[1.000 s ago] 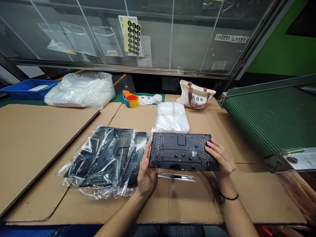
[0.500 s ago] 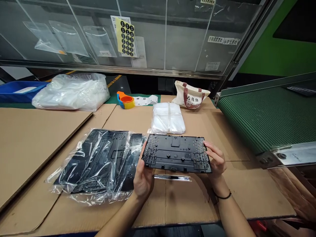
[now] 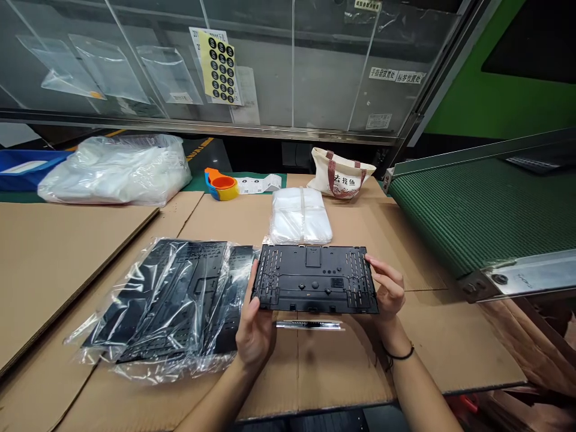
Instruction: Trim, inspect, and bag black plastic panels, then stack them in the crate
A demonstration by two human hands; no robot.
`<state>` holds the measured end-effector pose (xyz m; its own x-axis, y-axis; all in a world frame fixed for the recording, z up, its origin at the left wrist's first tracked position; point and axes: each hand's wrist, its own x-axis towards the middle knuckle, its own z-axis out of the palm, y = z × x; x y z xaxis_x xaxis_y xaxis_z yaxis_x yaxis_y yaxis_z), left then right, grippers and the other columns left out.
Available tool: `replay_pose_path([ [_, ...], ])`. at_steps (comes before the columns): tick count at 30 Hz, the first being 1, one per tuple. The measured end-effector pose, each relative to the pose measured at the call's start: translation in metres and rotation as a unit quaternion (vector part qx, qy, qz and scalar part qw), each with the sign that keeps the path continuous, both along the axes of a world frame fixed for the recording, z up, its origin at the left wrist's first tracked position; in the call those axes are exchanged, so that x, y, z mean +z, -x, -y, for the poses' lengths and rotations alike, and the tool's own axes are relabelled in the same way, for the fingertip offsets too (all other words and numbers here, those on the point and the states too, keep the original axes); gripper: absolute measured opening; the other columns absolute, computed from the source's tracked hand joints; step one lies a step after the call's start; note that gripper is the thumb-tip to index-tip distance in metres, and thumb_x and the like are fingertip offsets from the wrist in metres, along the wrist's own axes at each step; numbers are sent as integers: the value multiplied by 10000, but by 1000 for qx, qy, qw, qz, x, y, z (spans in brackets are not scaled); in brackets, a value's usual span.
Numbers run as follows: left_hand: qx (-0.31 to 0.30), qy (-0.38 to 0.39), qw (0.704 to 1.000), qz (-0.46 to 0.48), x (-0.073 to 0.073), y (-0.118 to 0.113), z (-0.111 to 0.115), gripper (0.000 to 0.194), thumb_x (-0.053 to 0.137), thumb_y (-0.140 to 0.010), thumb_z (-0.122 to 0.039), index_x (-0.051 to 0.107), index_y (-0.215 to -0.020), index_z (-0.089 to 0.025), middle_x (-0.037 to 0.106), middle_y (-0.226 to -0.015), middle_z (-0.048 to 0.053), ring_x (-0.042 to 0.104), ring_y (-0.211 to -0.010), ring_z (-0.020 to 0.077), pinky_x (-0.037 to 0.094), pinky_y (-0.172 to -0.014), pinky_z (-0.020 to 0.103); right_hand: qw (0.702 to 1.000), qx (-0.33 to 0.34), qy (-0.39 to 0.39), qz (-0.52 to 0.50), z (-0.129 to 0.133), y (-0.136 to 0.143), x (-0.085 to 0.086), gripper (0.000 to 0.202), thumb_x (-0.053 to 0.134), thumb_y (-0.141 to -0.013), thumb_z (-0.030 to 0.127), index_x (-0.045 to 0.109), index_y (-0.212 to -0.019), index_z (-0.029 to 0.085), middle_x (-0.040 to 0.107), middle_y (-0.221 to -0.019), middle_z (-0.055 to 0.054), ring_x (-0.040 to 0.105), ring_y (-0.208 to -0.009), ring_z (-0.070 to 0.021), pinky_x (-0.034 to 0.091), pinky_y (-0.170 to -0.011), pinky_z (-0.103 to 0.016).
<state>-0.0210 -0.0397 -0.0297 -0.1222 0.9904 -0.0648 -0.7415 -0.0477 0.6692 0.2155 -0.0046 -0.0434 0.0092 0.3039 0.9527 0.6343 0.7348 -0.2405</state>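
Observation:
A black plastic panel (image 3: 315,279) with rows of slots is held up above the cardboard-covered table. My left hand (image 3: 254,327) grips its left edge, the thumb on the near face. At the right edge, the fingers of my right hand (image 3: 387,291) are closed on the panel. Below the panel a thin metallic tool (image 3: 308,325) lies on the cardboard. To the left, more black panels (image 3: 180,300) rest in clear plastic wrap, close to my left hand. Just behind the held panel sits a tied stack of clear bags (image 3: 300,216).
A cardboard sheet (image 3: 67,252) lies at left. Behind are a blue tray (image 3: 31,165), a large plastic bag (image 3: 119,171), a tape dispenser (image 3: 221,185) and a cloth bag (image 3: 342,174). A green conveyor (image 3: 490,204) borders the right.
The view has shifted slightly, moving most things a little left in the picture. The panel is still in both hands, its face tilted slightly differently.

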Motion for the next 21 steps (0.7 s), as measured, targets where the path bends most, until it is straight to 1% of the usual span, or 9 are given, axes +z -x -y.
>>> replay_pose_path([
  [4, 12, 13, 1000, -16, 1, 0, 0, 648, 610, -768, -369, 468, -1390, -258, 575, -1353, 42, 443, -1324, 266, 447, -1043, 374, 1000, -2, 1, -13, 1, 0, -3, 363, 521, -921, 175, 459, -1241, 335, 601, -1201, -53, 652, -1044, -202, 618, -795, -421],
  [7, 17, 5, 1000, -18, 0, 1, -1, 625, 603, -775, -367, 483, -1379, -259, 581, -1346, 36, 459, -1312, 252, 438, -1051, 353, 1000, -23, 15, 0, 2, -1, -4, 305, 482, -938, 188, 502, -1214, 317, 603, -1190, -69, 652, -1051, -208, 619, -801, -412],
  [10, 10, 3, 1000, -13, -1, 1, 0, 625, 601, -777, -368, 477, -1382, -274, 590, -1334, 31, 479, -1294, 246, 437, -1051, 352, 999, -41, 12, 17, 3, 0, -1, 277, 473, -943, 192, 530, -1189, 305, 620, -1154, -75, 661, -1039, -205, 617, -820, -410],
  [14, 3, 10, 1000, -7, 4, 0, 0, 667, 629, -750, -381, 466, -1389, -286, 593, -1331, 36, 510, -1263, 272, 471, -1015, 387, 999, -31, -9, 31, 3, 2, 4, 344, 500, -927, 150, 514, -1233, 305, 640, -1143, -56, 652, -1072, -201, 608, -846, -407],
  [17, 14, 13, 1000, -13, 7, -1, -1, 664, 654, -730, -389, 498, -1365, -273, 605, -1315, 41, 480, -1290, 272, 468, -1012, 369, 998, -32, 5, 56, 5, 1, 6, 359, 494, -917, 115, 543, -1217, 304, 671, -1118, -44, 644, -1096, -216, 595, -855, -417],
  [19, 20, 13, 1000, -18, 5, -2, -1, 629, 652, -742, -410, 525, -1342, -272, 625, -1283, 40, 479, -1289, 263, 462, -1011, 353, 996, -39, 24, 76, 7, 0, 8, 342, 479, -919, 115, 578, -1181, 313, 699, -1071, -35, 651, -1083, -228, 582, -852, -428],
  [21, 29, 0, 999, -23, 1, -2, -1, 574, 627, -778, -449, 545, -1322, -284, 653, -1228, 34, 530, -1228, 238, 475, -976, 323, 995, -35, 39, 85, 8, -1, 11, 340, 472, -916, 114, 600, -1167, 305, 717, -1026, -41, 664, -1043, -231, 572, -838, -425],
])
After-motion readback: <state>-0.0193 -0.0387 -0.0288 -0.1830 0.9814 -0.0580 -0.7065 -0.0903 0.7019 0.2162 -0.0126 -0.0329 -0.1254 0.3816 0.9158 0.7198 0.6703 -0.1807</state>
